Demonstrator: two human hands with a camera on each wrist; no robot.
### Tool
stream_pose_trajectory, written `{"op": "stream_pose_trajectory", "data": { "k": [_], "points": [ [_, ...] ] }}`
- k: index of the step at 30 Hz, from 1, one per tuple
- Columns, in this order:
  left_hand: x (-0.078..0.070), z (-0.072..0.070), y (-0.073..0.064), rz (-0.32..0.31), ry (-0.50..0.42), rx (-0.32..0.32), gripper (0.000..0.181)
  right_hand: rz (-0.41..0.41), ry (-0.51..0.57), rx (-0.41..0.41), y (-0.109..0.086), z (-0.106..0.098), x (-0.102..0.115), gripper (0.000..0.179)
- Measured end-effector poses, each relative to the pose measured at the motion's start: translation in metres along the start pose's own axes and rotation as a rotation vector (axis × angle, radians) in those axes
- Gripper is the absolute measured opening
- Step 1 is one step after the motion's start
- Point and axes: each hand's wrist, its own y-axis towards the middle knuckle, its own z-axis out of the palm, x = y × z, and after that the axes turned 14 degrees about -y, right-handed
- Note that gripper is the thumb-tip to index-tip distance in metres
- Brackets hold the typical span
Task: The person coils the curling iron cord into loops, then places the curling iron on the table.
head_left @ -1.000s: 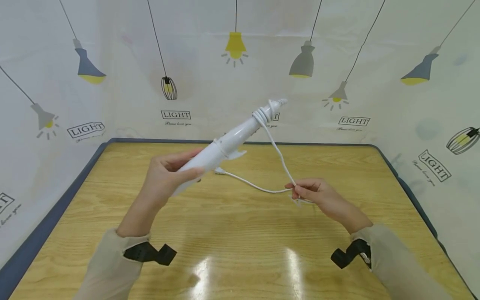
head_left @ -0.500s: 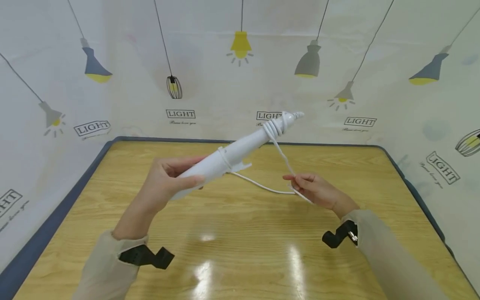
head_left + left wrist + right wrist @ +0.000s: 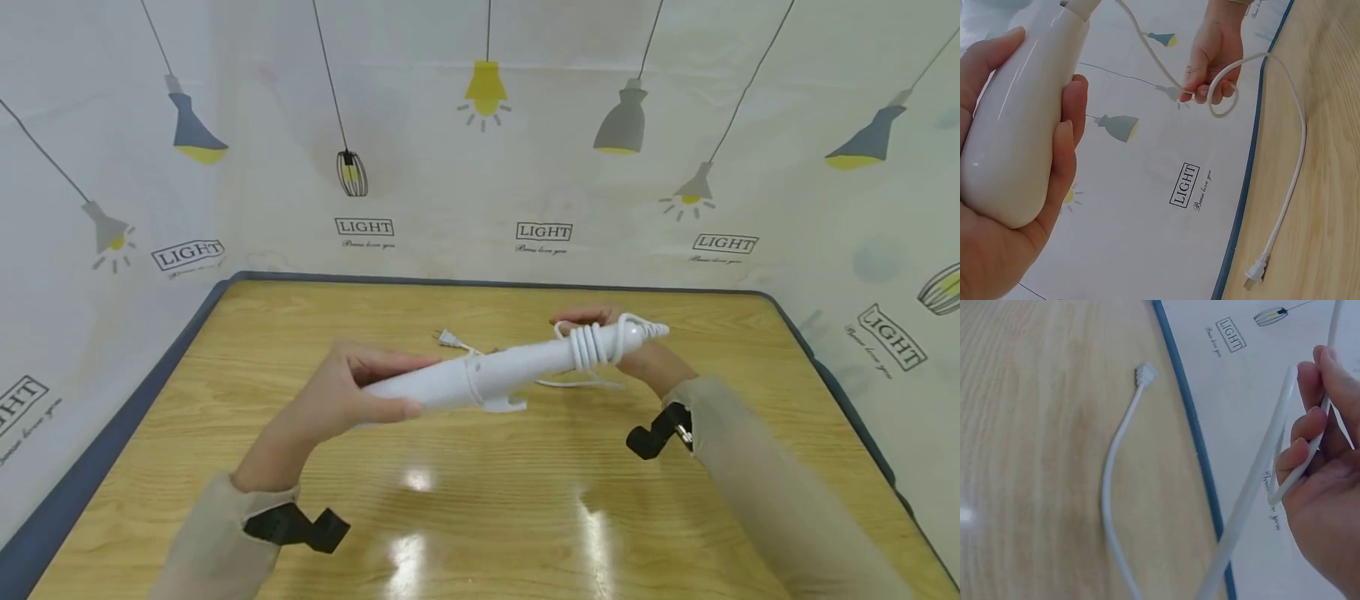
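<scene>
A white tube-shaped corded appliance is held above the table, nearly level in the head view, with a small lever-like piece on its underside. My left hand grips its thicker, rounded end, fingers and thumb around it in the left wrist view. Several turns of white cord wrap the narrow end at the right. Behind that end, partly hidden in the head view, my right hand pinches the cord between thumb and fingers. A loop hangs from that hand in the left wrist view. The cord's two-prong plug lies on the table.
The wooden table has a blue edge along its back and sides. Around it stands a pale backdrop printed with lamps. Black straps with small attachments are on both wrists.
The appliance's cord end has tipped down and to the right toward level. My right hand has moved upward and behind that end, carrying the cord. The left hand keeps its grip.
</scene>
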Motion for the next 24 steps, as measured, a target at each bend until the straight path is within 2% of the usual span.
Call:
{"op": "stream_pose_trajectory", "data": {
  "k": [3, 5, 10, 14, 24],
  "points": [
    [0.003, -0.001, -0.001, -0.004, 0.005, 0.059, 0.042, 0.017, -0.09, -0.028, 0.005, -0.002, 0.015, 0.017],
    [0.005, -0.002, -0.002, -0.008, 0.015, 0.089, 0.042, -0.018, -0.194, -0.055, 0.007, -0.007, 0.023, 0.019],
    [0.007, -0.004, -0.004, -0.039, 0.065, 0.118, 0.039, -0.11, -0.196, -0.11, 0.006, -0.02, 0.04, 0.014],
    [0.01, -0.002, -0.002, -0.061, 0.12, 0.15, 0.038, -0.135, -0.277, -0.127, 0.001, -0.029, 0.055, 0.014],
    [0.016, 0.001, 0.002, -0.14, 0.221, 0.201, 0.041, -0.243, -0.571, -0.141, -0.004, -0.022, 0.087, 0.015]
  ]
}}
